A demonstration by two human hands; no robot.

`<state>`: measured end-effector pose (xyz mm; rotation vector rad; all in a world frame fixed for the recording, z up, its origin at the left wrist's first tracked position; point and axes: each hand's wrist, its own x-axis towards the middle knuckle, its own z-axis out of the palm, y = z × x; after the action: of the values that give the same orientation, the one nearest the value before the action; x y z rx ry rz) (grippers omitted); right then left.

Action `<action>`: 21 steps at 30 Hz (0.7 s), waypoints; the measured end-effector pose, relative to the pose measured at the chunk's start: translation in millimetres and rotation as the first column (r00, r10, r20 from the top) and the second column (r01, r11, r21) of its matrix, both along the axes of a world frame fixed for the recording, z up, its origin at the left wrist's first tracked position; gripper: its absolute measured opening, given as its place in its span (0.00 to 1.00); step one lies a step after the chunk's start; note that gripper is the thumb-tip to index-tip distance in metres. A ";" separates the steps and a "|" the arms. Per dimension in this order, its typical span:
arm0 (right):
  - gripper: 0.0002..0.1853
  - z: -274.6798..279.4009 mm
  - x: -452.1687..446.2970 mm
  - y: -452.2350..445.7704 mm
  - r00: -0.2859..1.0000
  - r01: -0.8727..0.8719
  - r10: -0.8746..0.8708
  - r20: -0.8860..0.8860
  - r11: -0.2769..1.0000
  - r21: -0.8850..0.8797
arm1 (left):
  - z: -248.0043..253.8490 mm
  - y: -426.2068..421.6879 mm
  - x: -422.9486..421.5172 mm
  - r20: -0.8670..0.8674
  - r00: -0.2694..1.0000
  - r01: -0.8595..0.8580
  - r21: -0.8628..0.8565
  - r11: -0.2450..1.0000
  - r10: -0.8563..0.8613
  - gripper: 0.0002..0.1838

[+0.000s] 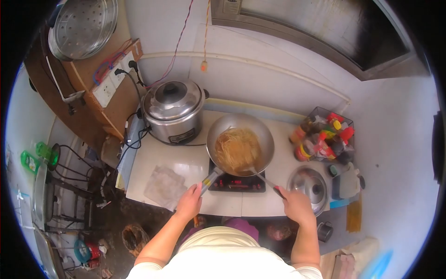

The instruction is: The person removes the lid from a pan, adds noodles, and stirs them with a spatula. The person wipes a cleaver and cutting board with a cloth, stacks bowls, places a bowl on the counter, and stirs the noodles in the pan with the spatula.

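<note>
A round metal wok (266, 135) sits on a black induction cooker (237, 184) whose red display is lit. Pale noodles (238, 148) in brownish liquid fill its bottom. My left hand (189, 202) is closed around the wok's handle (211, 179), at the front left. In my right hand (298, 205) is the dark end of a long-handled spatula (264, 177); its metal shaft runs over the wok's rim, and its head is hidden among the noodles.
Behind on the left stands a steel electric cooker (173, 111) with its lid on. A grey cloth (165, 187) lies at the left front. On the right are a basket of bottles (325, 135), a pot lid (308, 189) and a white jug (347, 185). Cables hang from a socket strip (114, 79).
</note>
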<state>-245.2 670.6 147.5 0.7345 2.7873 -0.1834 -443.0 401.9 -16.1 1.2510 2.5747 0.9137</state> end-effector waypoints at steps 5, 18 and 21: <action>0.25 -42.4 -28.0 -7.0 0.984 0.097 -0.119 -0.132 0.983 -0.158 | -0.8 -0.8 0.1 -0.014 1.000 0.017 0.001 1.000 -0.017 0.33; 0.25 -85.9 -97.0 10.0 0.921 0.258 -0.284 -0.268 0.958 -0.126 | 4.2 -2.0 0.4 0.001 1.000 0.004 -0.014 1.000 -0.004 0.33; 0.25 -95.9 -104.7 5.1 0.926 0.262 -0.289 -0.242 0.955 -0.139 | 4.5 -2.3 -0.5 0.007 1.000 0.005 -0.011 1.000 -0.005 0.33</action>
<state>-349.9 675.7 51.6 1.1507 2.8725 -0.5086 -443.5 399.6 -11.6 1.2485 2.5660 0.9001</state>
